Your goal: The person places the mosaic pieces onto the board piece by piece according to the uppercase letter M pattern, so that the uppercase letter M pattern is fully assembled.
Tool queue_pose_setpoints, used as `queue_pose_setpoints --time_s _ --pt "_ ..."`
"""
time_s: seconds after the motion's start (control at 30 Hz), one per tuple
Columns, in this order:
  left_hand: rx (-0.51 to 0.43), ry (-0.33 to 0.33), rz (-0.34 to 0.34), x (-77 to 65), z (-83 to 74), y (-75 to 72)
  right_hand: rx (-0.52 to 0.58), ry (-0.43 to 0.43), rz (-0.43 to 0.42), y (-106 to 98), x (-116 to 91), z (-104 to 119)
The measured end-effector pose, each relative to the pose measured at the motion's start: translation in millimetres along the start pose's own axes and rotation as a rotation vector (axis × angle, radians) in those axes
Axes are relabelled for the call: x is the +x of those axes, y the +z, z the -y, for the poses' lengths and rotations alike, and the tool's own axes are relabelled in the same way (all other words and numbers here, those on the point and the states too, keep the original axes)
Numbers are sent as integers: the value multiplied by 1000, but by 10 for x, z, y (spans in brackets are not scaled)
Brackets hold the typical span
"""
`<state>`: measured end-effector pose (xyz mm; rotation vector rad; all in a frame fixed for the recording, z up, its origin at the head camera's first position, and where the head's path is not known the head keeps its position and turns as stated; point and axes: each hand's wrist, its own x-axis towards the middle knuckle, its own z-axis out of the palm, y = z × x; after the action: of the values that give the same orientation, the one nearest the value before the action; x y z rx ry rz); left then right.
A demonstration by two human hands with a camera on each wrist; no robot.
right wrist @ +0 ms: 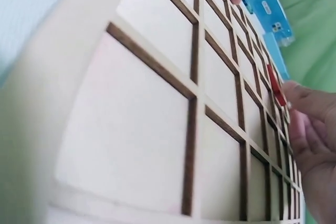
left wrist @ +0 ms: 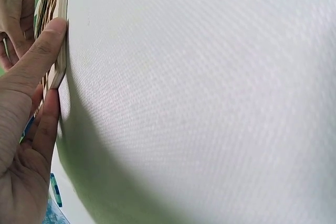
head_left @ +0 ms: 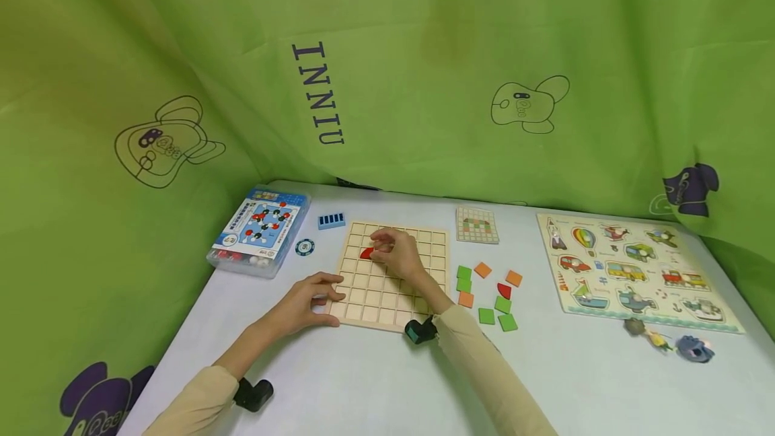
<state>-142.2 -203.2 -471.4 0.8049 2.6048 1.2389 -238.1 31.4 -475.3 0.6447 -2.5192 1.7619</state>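
A light wooden grid board (head_left: 378, 298) lies flat, divided into many square cells. At its upper left, my right hand (head_left: 399, 254) pinches a red quarter-circle tile (head_left: 366, 253) between thumb and fingers. The right wrist view shows this red tile (right wrist: 276, 85) edge-on at the grid, by the fingertips. My left hand (head_left: 305, 301) rests on the board's near-left corner, its fingers fairly straight. In the left wrist view, the thumb (left wrist: 44, 45) touches one edge of the board while a finger (left wrist: 48, 121) touches the adjoining edge.
Right of the board lie several green tiles (head_left: 486, 316), orange tiles (head_left: 513, 278) and another red quarter-circle (head_left: 504, 291). A pattern card (head_left: 477, 225) lies behind them. A boxed molecule set (head_left: 260, 231), a chip (head_left: 305, 247) and a blue block (head_left: 331, 221) stand left; a vehicle puzzle (head_left: 636, 274) lies right.
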Motion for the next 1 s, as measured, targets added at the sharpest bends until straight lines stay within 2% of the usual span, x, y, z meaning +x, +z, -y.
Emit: queue_pose_setpoints --time_s 0.13,0.4,0.57,0.77,1.0 --pt "-7 13 1 9 -1 1 45 -10 -4 34 16 -29" --pt "0 54 -12 31 -3 13 -29 7 -9 49 26 -12" --pt "7 41 -7 36 -9 13 -12 17 10 -38 11 -19" --pt "21 13 -4 19 -19 5 34 -6 4 -358 -132 -48" --pt "34 7 -8 -4 -11 8 29 58 -66 -1032 -519 -159"
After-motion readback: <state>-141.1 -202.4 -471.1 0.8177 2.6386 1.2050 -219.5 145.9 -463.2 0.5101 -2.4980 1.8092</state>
